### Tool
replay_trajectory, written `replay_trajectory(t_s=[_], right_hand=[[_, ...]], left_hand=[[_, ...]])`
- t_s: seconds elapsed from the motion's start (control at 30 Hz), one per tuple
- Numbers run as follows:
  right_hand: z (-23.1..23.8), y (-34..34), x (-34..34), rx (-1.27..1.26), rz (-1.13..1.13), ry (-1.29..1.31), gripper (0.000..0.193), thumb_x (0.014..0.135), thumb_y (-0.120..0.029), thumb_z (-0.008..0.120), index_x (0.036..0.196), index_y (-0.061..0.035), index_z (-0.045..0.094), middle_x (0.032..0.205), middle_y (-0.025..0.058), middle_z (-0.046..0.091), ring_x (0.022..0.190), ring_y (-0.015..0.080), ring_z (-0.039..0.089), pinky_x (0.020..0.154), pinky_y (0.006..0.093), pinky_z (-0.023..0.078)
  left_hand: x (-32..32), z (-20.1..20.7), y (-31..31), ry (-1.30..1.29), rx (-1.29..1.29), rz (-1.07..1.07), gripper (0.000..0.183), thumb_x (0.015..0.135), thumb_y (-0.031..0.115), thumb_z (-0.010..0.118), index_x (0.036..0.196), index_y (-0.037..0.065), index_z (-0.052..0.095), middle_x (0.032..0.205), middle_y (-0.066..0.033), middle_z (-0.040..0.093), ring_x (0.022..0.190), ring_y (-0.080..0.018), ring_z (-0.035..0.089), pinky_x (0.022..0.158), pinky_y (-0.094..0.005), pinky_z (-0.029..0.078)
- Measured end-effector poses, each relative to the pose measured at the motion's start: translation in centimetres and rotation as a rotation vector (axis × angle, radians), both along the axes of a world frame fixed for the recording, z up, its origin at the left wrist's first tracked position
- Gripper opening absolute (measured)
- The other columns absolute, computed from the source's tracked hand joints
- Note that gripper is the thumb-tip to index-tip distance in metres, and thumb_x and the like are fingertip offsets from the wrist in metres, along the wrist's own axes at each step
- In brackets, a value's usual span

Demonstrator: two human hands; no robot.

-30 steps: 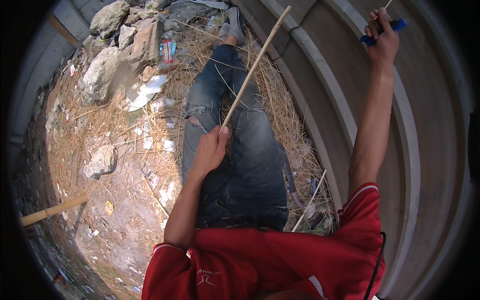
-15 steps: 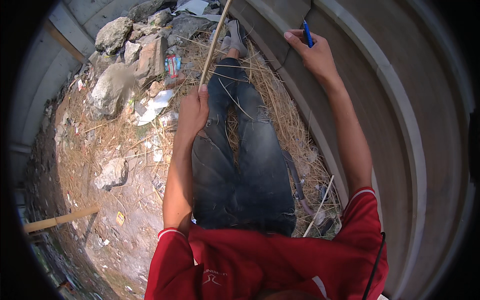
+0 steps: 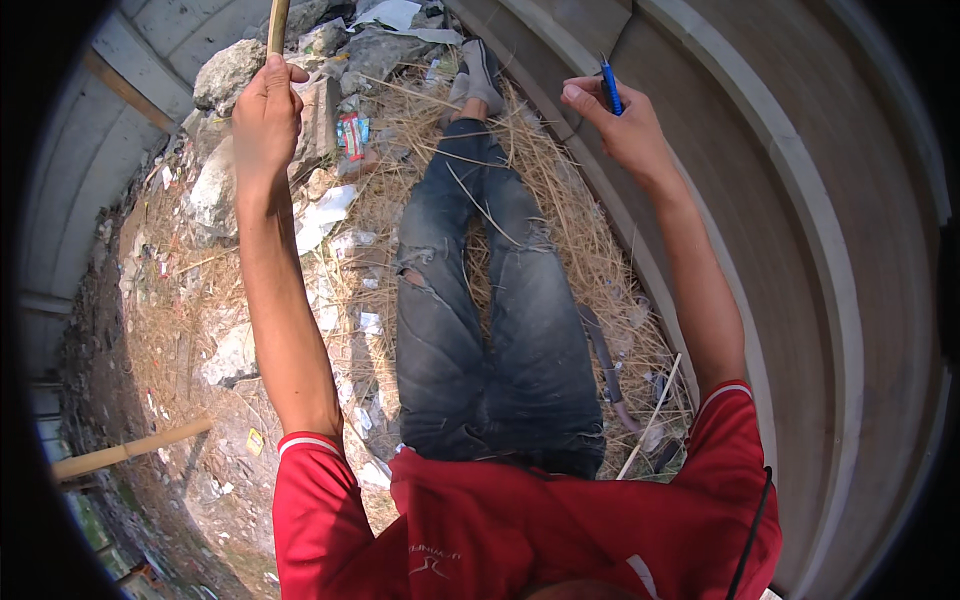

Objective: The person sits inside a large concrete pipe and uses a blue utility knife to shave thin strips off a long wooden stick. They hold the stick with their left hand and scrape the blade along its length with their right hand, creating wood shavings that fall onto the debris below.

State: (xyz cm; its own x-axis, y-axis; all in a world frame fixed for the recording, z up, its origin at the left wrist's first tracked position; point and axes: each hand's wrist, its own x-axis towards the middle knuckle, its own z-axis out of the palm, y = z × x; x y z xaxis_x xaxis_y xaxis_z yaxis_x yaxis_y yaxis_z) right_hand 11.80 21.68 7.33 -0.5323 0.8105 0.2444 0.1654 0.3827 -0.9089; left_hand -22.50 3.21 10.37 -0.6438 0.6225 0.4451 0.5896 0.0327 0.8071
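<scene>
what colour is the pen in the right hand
Blue; the pen shows clearly in the head view, held in the right hand.

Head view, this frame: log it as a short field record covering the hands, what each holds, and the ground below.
left hand: raised, shut around a thin wooden stick that runs out of the top of the picture
right hand: raised beside the concrete wall, holding a blue pen
ground: dry straw under the legs, grey rocks and scattered litter at left
clothing: red shirt, torn blue jeans
other: wooden pole lying at lower left
</scene>
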Motion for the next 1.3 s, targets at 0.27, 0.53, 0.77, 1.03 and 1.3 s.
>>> replay_trajectory(t_s=[0.27, 0.53, 0.77, 1.03, 1.3], right_hand=[[-0.1, -0.5, -0.7, -0.119, -0.066, 0.148, 0.053, 0.098, -0.05, 0.069, 0.111, 0.0016, 0.072, 0.09, 0.0059, 0.076, 0.074, 0.0124, 0.064, 0.077, 0.0292, 0.05], [-0.8, -4.1, 0.9, -0.106, 0.012, -0.002, 0.057, 0.1, -0.054, 0.063, 0.098, 0.0016, 0.073, 0.071, 0.0064, 0.073, 0.07, 0.0108, 0.065, 0.072, 0.0308, 0.05], [-1.1, -7.8, 2.0, 0.234, 0.085, -0.288, 0.054, 0.102, -0.05, 0.057, 0.088, 0.0003, 0.068, 0.068, 0.0176, 0.068, 0.066, 0.0362, 0.068, 0.062, 0.0459, 0.05], [-4.8, -12.5, 3.2, 0.498, 0.307, -0.642, 0.049, 0.104, -0.048, 0.055, 0.088, -0.0022, 0.063, 0.069, 0.0221, 0.066, 0.07, 0.048, 0.065, 0.065, 0.0556, 0.049], [-3.2, -1.5, 4.1, 0.269, -0.018, -0.639, 0.069, 0.107, -0.059, 0.041, 0.094, 0.0013, 0.072, 0.065, 0.0232, 0.064, 0.07, 0.0442, 0.067, 0.068, 0.0539, 0.052]], left_hand=[[22.5, -13.5, -6.9, -0.389, -0.274, -0.535, 0.046, 0.111, 0.041, 0.046, 0.091, 0.003, 0.062, 0.062, -0.0026, 0.052, 0.058, -0.011, 0.048, 0.055, -0.0314, 0.039], [22.9, -11.3, -7.3, -0.493, -0.294, -0.698, 0.037, 0.112, 0.038, 0.045, 0.102, 0.005, 0.058, 0.067, 0.0039, 0.046, 0.059, -0.0058, 0.042, 0.054, -0.0251, 0.034], [22.1, -10.8, -6.5, -0.488, -0.285, -0.546, 0.038, 0.112, 0.034, 0.045, 0.098, 0.002, 0.059, 0.061, -0.0053, 0.05, 0.057, -0.0148, 0.049, 0.056, -0.033, 0.039], [23.0, -13.1, -6.1, 0.009, -0.392, -0.296, 0.026, 0.108, 0.023, 0.049, 0.099, -0.001, 0.055, 0.074, -0.0303, 0.065, 0.072, -0.0524, 0.064, 0.062, -0.0605, 0.046], [26.2, -14.5, -8.4, -0.038, -0.551, -0.321, 0.029, 0.108, 0.027, 0.049, 0.103, -0.001, 0.055, 0.074, -0.0317, 0.066, 0.074, -0.0549, 0.065, 0.066, -0.0628, 0.05]])
